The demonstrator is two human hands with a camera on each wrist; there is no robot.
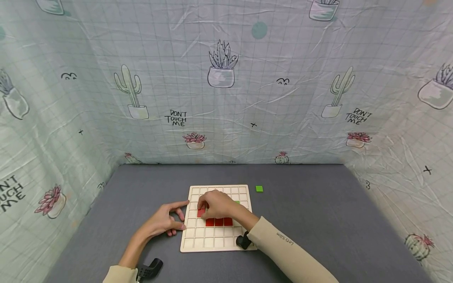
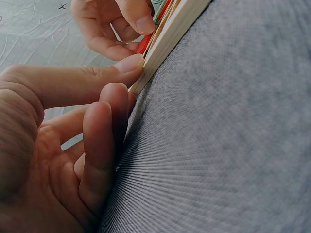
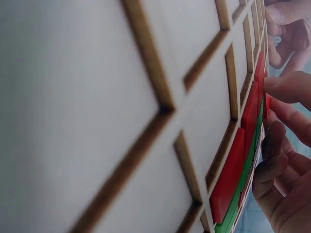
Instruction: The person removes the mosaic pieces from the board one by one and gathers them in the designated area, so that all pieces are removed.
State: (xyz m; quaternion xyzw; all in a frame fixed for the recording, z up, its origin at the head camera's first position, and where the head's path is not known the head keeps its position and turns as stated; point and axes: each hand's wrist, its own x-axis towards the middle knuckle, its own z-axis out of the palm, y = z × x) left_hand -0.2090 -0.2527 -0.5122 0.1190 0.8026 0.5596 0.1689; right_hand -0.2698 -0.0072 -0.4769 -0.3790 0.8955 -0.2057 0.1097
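Observation:
A square wooden grid board (image 1: 199,243) lies flat on the grey table. My left hand (image 1: 164,220) rests at its left edge, index finger and thumb spread apart and touching the side, the other fingers bent. Over the board's left half, my right hand (image 1: 219,204) pinches a red square tile (image 1: 200,213) between thumb and fingers; in the right wrist view a red tile (image 3: 267,107) shows between them. Just nearer stands a row of red tiles (image 1: 219,222) set in the grid. Green tiles (image 3: 250,162) lie beyond that row, mostly hidden by my right hand in the head view.
A loose green tile (image 1: 259,188) lies on the table past the board's far right corner. The grey table (image 1: 318,220) extends around the board. Patterned cloth (image 1: 247,98) hangs behind and at both sides.

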